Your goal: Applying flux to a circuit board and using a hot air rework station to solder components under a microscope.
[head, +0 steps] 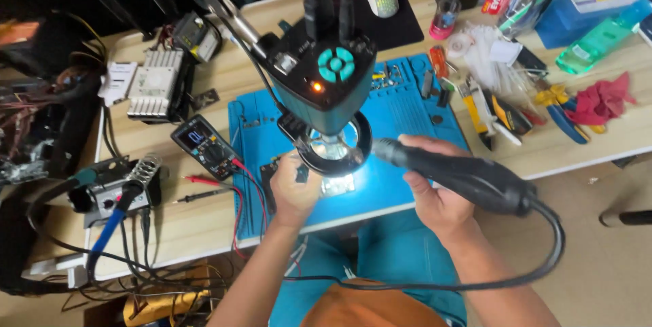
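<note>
Wooden bench carries everything, with a blue work mat at its middle. Over the mat stands a dark microscope head with a ring light beneath it. Right hand is closed around a black hot-air handpiece, its nozzle pointing left toward the lit spot under the ring light, its cable looping near. Left hand pinches a small dark tool, just left of a bright small circuit board on the mat. Left of the mat lies a multimeter with red probes.
</note>
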